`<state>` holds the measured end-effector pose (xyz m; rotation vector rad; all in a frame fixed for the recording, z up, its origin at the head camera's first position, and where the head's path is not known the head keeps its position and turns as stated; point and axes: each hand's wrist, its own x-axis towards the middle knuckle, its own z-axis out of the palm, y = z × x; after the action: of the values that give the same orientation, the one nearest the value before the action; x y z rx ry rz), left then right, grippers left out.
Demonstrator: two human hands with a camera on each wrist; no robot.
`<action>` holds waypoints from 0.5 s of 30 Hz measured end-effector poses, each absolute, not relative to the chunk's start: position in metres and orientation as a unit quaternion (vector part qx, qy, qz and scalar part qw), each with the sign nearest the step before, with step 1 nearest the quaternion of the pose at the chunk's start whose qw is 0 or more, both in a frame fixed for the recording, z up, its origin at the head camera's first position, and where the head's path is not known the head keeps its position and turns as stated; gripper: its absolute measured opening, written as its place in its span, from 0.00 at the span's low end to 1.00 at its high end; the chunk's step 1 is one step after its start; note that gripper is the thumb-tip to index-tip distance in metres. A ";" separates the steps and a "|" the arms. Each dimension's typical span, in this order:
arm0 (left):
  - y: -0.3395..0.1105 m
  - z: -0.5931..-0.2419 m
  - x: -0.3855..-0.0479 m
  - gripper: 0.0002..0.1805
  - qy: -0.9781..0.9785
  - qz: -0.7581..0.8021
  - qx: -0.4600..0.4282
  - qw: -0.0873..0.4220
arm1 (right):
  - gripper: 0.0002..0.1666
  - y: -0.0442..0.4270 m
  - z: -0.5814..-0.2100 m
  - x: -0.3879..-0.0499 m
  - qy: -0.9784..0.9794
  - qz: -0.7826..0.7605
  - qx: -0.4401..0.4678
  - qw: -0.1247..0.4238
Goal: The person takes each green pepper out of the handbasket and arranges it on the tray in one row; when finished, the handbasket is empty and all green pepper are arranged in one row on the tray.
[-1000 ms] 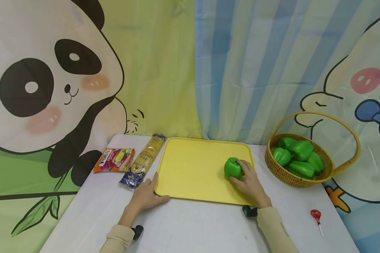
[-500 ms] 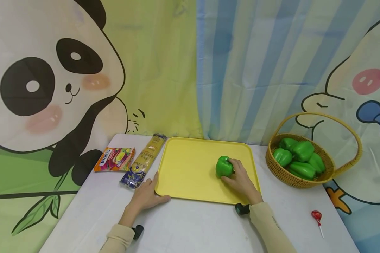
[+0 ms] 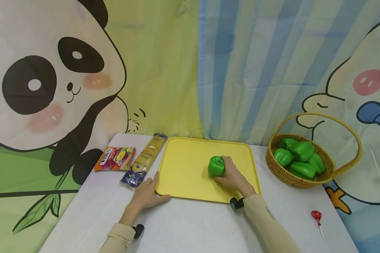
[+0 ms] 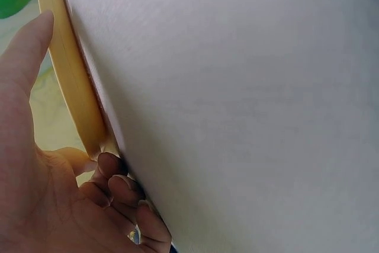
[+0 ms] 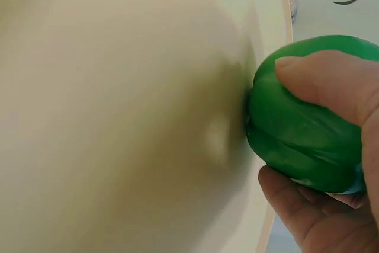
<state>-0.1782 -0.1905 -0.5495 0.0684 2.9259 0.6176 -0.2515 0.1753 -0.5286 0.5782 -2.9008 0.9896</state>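
My right hand (image 3: 235, 177) grips a green bell pepper (image 3: 216, 166) over the right-centre part of a yellow tray (image 3: 183, 165). In the right wrist view, the thumb lies across the bell pepper (image 5: 308, 122) with fingers on its other side. Its lower side is at or very near the tray surface; I cannot tell if it bears on it. At the tray's near left corner rests my left hand (image 3: 145, 193), thumb along the front rim and index finger along the left side. In the left wrist view the thumb touches the yellow rim (image 4: 74, 81), other fingers bent at the corner.
A wicker basket (image 3: 285, 177) with a tall handle holds several green peppers at the right. Left of the tray lie a long pasta packet (image 3: 145, 160) and an orange candy bag (image 3: 115, 159). A red lollipop (image 3: 316, 216) lies near the table's right edge.
My right hand has moved left across the tray with the bell pepper, from near the right rim toward the middle. The left hand has stayed at the corner.
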 end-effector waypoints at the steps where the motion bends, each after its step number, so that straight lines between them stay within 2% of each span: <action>1: -0.191 -0.550 -0.178 0.69 0.975 0.207 0.022 0.076 | 0.52 0.173 -0.528 -0.253 -0.930 0.314 0.188 0.009; 15: -0.190 -0.548 -0.178 0.69 0.974 0.210 0.019 0.078 | 0.50 0.133 -0.531 -0.275 -0.918 0.332 0.214 -0.021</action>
<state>-0.1783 -0.1905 -0.5483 0.0557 2.9174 0.6296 -0.2748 0.1330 -0.5311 0.6823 -2.9243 1.0574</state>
